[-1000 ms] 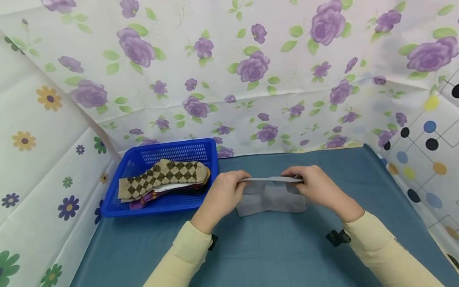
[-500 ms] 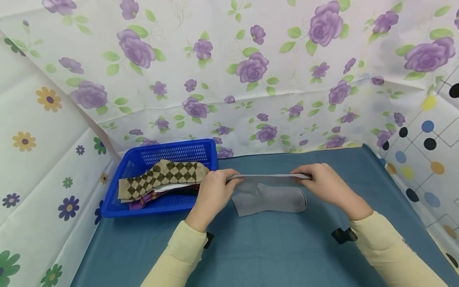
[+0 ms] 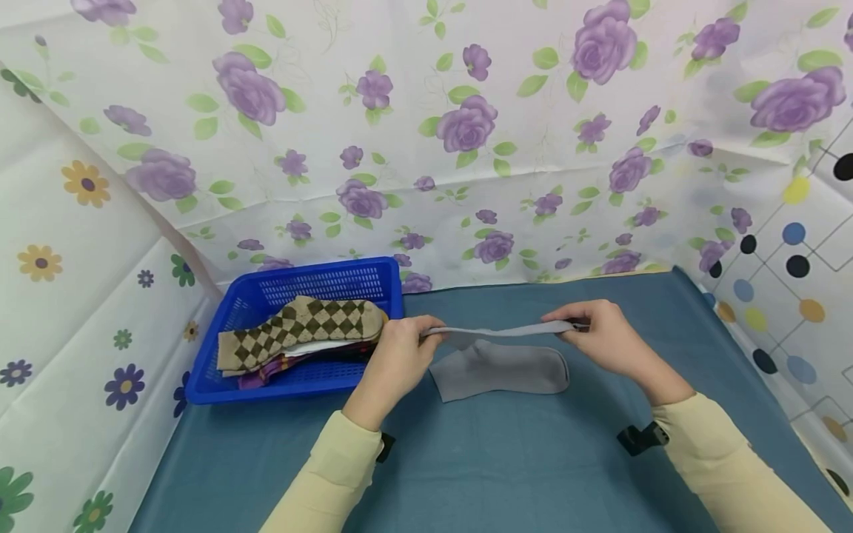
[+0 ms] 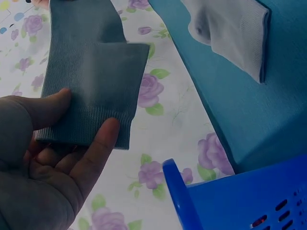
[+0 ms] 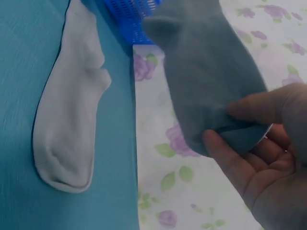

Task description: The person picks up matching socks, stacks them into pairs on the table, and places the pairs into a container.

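A grey sock [image 3: 513,330] is stretched between my two hands, above the table and seen nearly edge-on in the head view. My left hand [image 3: 400,355] pinches its ribbed cuff [image 4: 88,115] between thumb and fingers. At the other end, my right hand [image 3: 603,344] pinches the toe [image 5: 225,134]. Just below lies a second grey sock [image 3: 509,371], flat on the blue-green cloth, its cuff to the left and toe to the right. Neither hand touches that one.
To the left stands a blue plastic basket [image 3: 276,394] holding several socks, with a tan-and-brown diamond-patterned sock [image 3: 313,322] on top. Blue-green cloth [image 3: 480,474] covers the table. A flowered sheet [image 3: 426,222] hangs along the back.
My hands have moved apart, drawing the held sock out lengthwise. In the last half second it has slackened slightly. The sock on the table has stayed in place.
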Demonstrator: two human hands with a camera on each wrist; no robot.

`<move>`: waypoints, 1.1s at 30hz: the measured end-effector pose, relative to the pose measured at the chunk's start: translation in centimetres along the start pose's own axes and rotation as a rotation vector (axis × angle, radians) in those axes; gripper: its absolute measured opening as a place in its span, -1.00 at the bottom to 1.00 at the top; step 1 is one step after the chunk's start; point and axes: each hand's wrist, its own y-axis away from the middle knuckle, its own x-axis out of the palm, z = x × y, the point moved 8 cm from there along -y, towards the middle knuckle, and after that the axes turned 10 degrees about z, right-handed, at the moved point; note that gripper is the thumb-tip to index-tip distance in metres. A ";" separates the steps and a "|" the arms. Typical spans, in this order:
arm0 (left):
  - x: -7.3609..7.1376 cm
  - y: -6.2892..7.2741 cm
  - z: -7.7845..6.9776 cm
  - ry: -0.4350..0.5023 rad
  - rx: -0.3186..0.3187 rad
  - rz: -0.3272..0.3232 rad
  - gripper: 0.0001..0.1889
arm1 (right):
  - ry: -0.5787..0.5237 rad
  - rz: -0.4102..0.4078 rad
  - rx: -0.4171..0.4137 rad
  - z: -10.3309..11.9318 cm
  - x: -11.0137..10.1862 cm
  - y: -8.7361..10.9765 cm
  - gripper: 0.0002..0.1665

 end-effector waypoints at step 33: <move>9.2 0.2 3.3 -0.445 0.020 0.098 -0.80 | 0.397 -0.022 -0.055 -6.5 6.3 0.1 -0.75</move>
